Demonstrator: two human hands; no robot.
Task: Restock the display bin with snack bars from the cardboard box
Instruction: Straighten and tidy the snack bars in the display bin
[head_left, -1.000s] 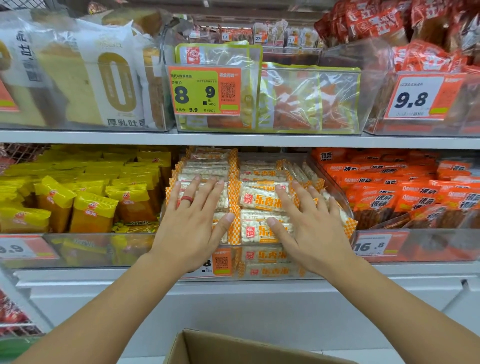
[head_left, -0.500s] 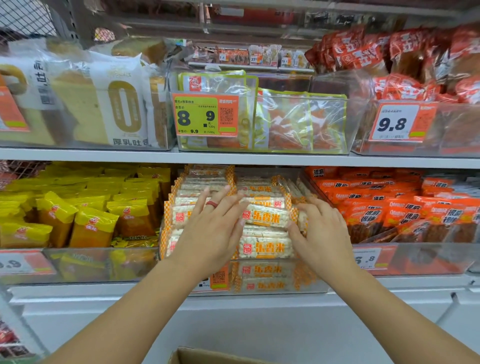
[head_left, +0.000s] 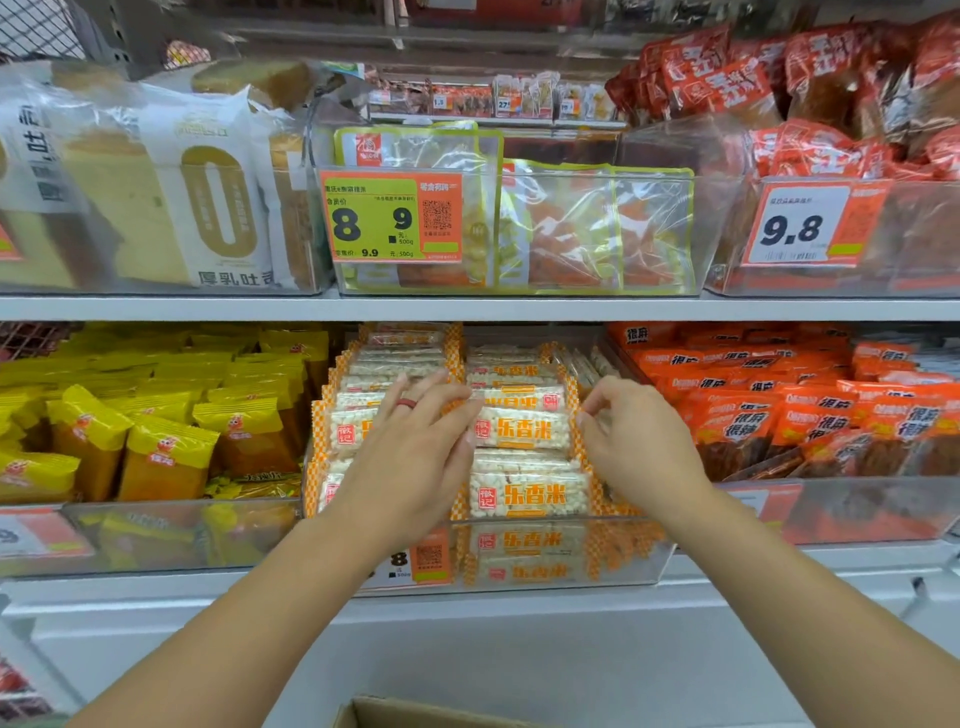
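A clear display bin (head_left: 644, 558) on the lower shelf holds several rows of snack bars (head_left: 524, 428), white puffed rice in orange-checked wrappers. My left hand (head_left: 410, 457), with a red ring, lies with nearly straight fingers on the left column of bars, its fingertips at the left end of a front bar. My right hand (head_left: 631, 447) has its fingers curled at the right end of that same bar and seems to pinch the wrapper's checked edge. A corner of the open cardboard box (head_left: 395, 714) shows at the bottom edge; its inside is hidden.
Yellow snack packs (head_left: 166, 447) fill the bin to the left and orange packs (head_left: 810, 410) the bin to the right. The shelf edge (head_left: 467, 309) above the bars carries bread bags, clear pouches behind a price tag (head_left: 389, 215) and red packs.
Both hands went from lying flat and spread on the bars to closing in on one front bar. My right fingers curled at its end. The box has dropped lower in view.
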